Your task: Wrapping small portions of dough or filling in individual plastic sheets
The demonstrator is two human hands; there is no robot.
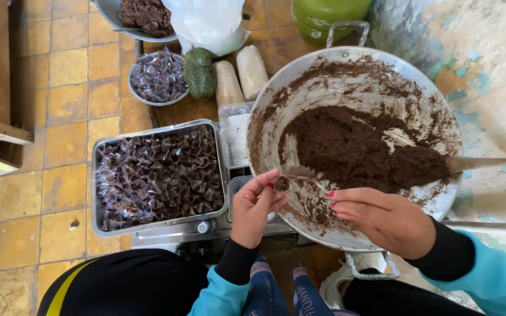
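Pan [300,76]: large, round, metal, two-handled, tilted toward the person, resting over the stove [206,229]. Inside it, a dark brown paste [358,149] heaped toward the right, smeared over the wall. A wooden paddle [487,162] lies in the paste, its handle reaching past the right rim.

Tray [158,177]: rectangular, metal, left of the pan, filled with small clear-wrapped brown cones.

Bowls: one small metal bowl [158,77] of the same cones beyond the tray; one larger bowl [144,16] of brown lumps at the top edge. Beside them a white bag [209,23], a green fruit [200,73] and two pale wrapped rolls [240,76].

Right hand [382,216]: over the pan's near rim, fingers curled together, tips at the paste; whether it grips anything cannot be told.

Left hand [256,202]: at the pan's left rim, thumb and fingers pinching a small lump [281,184] of paste.
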